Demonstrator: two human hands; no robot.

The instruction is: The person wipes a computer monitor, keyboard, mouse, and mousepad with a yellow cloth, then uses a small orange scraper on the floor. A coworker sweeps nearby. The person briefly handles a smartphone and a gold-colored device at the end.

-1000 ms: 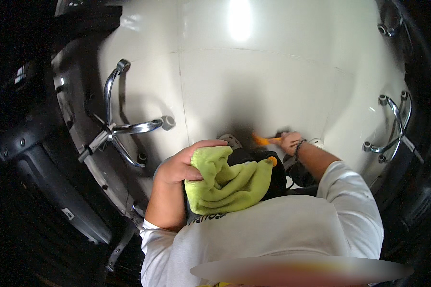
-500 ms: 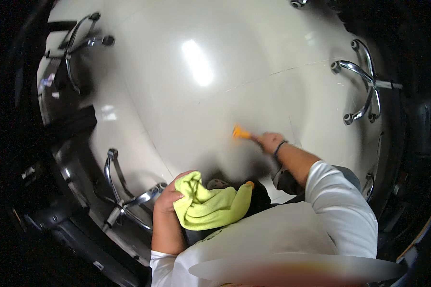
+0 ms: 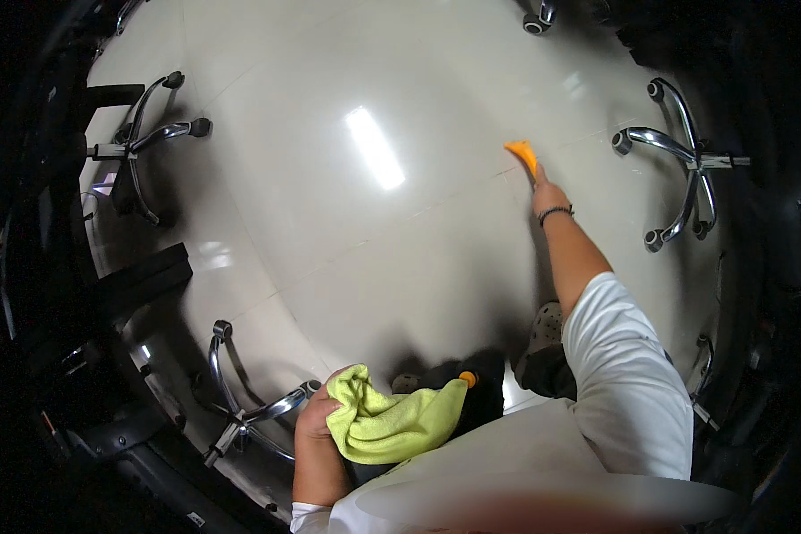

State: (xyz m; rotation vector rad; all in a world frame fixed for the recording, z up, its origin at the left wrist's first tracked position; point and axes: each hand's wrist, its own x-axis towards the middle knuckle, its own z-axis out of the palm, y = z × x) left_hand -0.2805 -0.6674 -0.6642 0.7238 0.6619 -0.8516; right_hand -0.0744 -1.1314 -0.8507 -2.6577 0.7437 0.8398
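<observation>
My right hand (image 3: 547, 193) reaches out over the floor at the right, fingers closed around the handle of an orange scraper (image 3: 522, 153) with a flared flat end. The blade end is low over the tiles; whether it touches them I cannot tell. At the lower left, my left hand (image 3: 316, 416) grips a bunched yellow-green cloth (image 3: 392, 429), which drapes across my lap. A small round orange thing (image 3: 469, 379) shows at the cloth's right tip; the rest of it is hidden.
Shiny pale floor tiles (image 3: 347, 276) spread ahead. Wheeled chrome chair bases stand at the right (image 3: 692, 163), upper left (image 3: 133, 142) and lower left (image 3: 240, 416). A black bar (image 3: 147, 280) juts in from the left. My shoe (image 3: 546, 327) is below my right arm.
My right hand has swung forward and to the right with the scraper, and the arm is straighter. My left hand still grips the cloth. The view has shifted slightly.
</observation>
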